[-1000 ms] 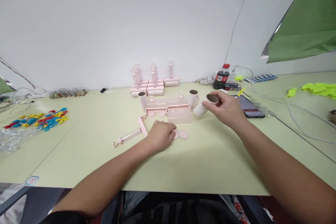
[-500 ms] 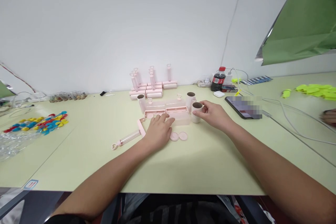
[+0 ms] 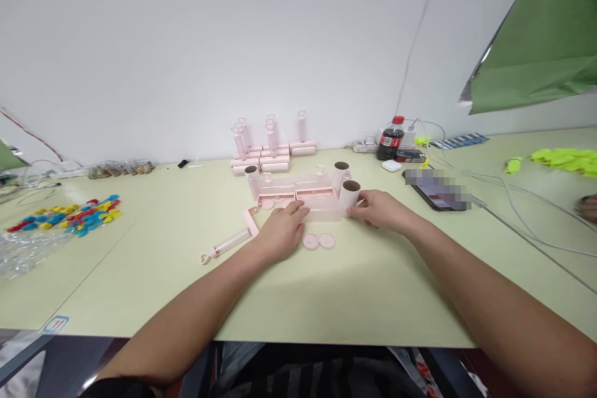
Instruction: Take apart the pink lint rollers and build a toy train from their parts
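Note:
My right hand (image 3: 379,210) pinches the lower right side of a white roll (image 3: 349,196) that stands upright, its hollow end up. Beside it a second roll (image 3: 340,175) is upright behind. My left hand (image 3: 282,229) rests palm down, fingers apart, at the left end of a translucent pink cover (image 3: 324,210). Behind the cover lie open pink trays (image 3: 315,193). Two round pink discs (image 3: 319,241) lie flat right of my left hand. To its left is a pink roller handle (image 3: 231,242) with a heart-shaped loop. Another upright roll (image 3: 252,181) stands at the back left.
Several pink roller sets (image 3: 268,152) stand by the wall. A cola bottle (image 3: 390,138), a white case (image 3: 391,165), a phone (image 3: 436,189) and cables are on the right. Colourful plastic pieces (image 3: 88,214) lie left. Another person's hand (image 3: 588,208) shows at the right edge.
My right hand has slid from the upper part of the front roll down to its lower side. My left hand stays nearly in place. The view has shifted slightly.

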`<act>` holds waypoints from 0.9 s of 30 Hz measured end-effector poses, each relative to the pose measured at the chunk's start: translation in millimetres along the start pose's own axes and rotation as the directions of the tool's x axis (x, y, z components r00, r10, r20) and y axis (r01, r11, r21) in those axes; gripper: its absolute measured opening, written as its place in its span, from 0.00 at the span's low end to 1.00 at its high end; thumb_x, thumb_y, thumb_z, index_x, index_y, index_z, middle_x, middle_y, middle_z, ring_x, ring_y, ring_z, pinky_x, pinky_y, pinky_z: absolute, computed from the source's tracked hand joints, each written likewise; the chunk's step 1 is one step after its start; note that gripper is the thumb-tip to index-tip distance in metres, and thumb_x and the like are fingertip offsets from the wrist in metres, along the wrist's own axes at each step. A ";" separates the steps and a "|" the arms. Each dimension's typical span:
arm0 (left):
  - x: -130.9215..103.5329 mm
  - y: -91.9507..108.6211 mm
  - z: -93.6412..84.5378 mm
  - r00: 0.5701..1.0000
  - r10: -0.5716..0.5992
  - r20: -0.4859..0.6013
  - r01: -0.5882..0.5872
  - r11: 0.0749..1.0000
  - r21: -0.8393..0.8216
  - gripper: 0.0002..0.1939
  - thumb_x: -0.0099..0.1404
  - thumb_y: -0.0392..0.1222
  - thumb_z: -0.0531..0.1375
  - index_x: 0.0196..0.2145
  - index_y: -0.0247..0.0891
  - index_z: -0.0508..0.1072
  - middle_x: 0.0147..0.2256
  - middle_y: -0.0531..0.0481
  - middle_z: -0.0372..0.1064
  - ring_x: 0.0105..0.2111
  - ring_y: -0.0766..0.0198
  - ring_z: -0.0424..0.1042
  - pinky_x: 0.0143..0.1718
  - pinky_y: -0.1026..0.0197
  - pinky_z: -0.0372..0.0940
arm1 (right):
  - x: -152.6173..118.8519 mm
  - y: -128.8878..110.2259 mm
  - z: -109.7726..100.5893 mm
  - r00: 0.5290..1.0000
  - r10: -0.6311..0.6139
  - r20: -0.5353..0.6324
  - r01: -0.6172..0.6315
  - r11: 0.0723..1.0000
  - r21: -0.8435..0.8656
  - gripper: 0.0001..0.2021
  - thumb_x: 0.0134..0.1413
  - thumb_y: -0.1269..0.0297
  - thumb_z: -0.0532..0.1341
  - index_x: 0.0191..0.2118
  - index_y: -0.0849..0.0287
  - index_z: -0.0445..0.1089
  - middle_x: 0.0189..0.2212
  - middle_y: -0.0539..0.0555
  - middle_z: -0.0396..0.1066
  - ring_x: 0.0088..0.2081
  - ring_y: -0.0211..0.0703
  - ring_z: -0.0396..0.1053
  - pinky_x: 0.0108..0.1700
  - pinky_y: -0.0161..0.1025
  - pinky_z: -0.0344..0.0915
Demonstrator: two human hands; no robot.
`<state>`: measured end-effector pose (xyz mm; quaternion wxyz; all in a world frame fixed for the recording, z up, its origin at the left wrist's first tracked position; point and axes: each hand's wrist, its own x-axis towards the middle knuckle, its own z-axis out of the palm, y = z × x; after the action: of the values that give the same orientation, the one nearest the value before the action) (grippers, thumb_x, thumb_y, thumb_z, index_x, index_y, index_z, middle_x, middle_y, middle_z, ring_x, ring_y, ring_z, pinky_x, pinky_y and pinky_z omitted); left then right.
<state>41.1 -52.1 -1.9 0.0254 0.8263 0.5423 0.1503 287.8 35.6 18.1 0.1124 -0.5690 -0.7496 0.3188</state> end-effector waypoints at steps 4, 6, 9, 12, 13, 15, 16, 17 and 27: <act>0.8 -1.2 -0.3 1.000 -0.001 -0.003 0.001 1.000 -0.006 0.22 0.67 0.34 0.51 0.57 0.35 0.65 0.61 0.38 0.59 0.58 0.50 0.63 0.56 0.46 0.61 | 0.1 1.2 -1.1 1.000 -0.011 -0.021 0.009 0.999 -0.053 0.12 0.49 0.55 0.62 0.32 0.61 0.70 0.23 0.54 0.72 0.20 0.39 0.66 0.22 0.36 0.59; 1.2 -2.9 0.4 1.000 0.001 -0.002 -0.001 1.000 -0.011 0.22 0.66 0.33 0.51 0.57 0.36 0.65 0.62 0.39 0.58 0.58 0.50 0.64 0.56 0.46 0.62 | 0.0 2.9 -2.4 1.000 0.007 -0.026 -0.009 0.996 -0.089 0.13 0.48 0.53 0.62 0.27 0.60 0.69 0.21 0.54 0.71 0.20 0.40 0.65 0.22 0.36 0.58; 1.5 -6.3 0.9 1.000 0.009 -0.004 -0.009 1.000 -0.011 0.23 0.65 0.32 0.51 0.58 0.37 0.65 0.62 0.39 0.57 0.57 0.49 0.64 0.56 0.45 0.62 | -2.2 4.8 -3.7 0.996 0.054 0.067 -0.045 0.990 -0.132 0.16 0.47 0.51 0.62 0.21 0.58 0.64 0.19 0.54 0.69 0.19 0.40 0.63 0.22 0.37 0.56; -0.2 -7.8 -3.9 0.999 0.019 -0.033 -0.019 1.000 -0.018 0.22 0.65 0.33 0.52 0.56 0.38 0.66 0.60 0.40 0.59 0.56 0.50 0.64 0.54 0.46 0.61 | -9.1 1.5 0.3 0.981 -0.035 0.188 0.065 0.986 -0.153 0.18 0.49 0.51 0.61 0.18 0.57 0.61 0.17 0.51 0.65 0.20 0.38 0.59 0.22 0.37 0.51; -1.4 -7.3 -7.0 0.999 0.026 -0.039 -0.027 0.999 -0.023 0.20 0.65 0.34 0.53 0.55 0.38 0.67 0.58 0.40 0.61 0.55 0.50 0.64 0.53 0.47 0.62 | -12.5 -1.2 3.6 0.972 -0.097 0.215 0.130 0.981 -0.146 0.17 0.49 0.52 0.60 0.19 0.57 0.61 0.18 0.50 0.64 0.20 0.38 0.58 0.23 0.36 0.50; -4.7 -4.6 -13.7 0.998 0.061 -0.027 -0.062 0.998 -0.021 0.16 0.66 0.38 0.55 0.50 0.39 0.71 0.52 0.42 0.66 0.50 0.52 0.66 0.50 0.49 0.62 | -20.0 -8.2 12.5 0.938 -0.227 0.261 0.260 0.961 -0.098 0.14 0.50 0.53 0.60 0.23 0.57 0.65 0.19 0.48 0.64 0.21 0.37 0.58 0.23 0.35 0.49; -6.7 -2.6 -16.6 0.996 0.089 -0.007 -0.089 0.996 -0.018 0.14 0.66 0.40 0.55 0.48 0.40 0.73 0.48 0.43 0.68 0.48 0.53 0.67 0.47 0.50 0.61 | -23.7 -11.9 17.5 0.916 -0.283 0.285 0.313 0.947 -0.066 0.12 0.51 0.54 0.59 0.26 0.57 0.67 0.21 0.48 0.65 0.22 0.37 0.58 0.23 0.35 0.49; -8.6 -0.5 -18.7 0.993 0.121 0.018 -0.120 0.993 -0.014 0.13 0.67 0.42 0.56 0.46 0.41 0.74 0.45 0.44 0.68 0.45 0.54 0.67 0.46 0.51 0.61 | -27.0 -15.4 22.6 0.894 -0.327 0.305 0.357 0.933 -0.043 0.10 0.51 0.55 0.59 0.29 0.56 0.70 0.22 0.48 0.66 0.23 0.38 0.59 0.24 0.35 0.50; -6.3 9.1 2.0 0.969 0.214 0.125 -0.225 0.971 0.081 0.15 0.70 0.41 0.50 0.36 0.41 0.77 0.34 0.47 0.69 0.36 0.60 0.66 0.38 0.56 0.55 | -25.4 -16.9 35.2 0.916 -0.317 0.245 0.362 0.917 -0.170 0.11 0.53 0.61 0.58 0.40 0.58 0.72 0.28 0.54 0.73 0.26 0.43 0.67 0.26 0.36 0.55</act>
<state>47.4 -61.3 -3.4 0.0005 0.8888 0.4516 0.0783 264.3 -2.7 6.1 0.0244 -0.4010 -0.8746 0.2714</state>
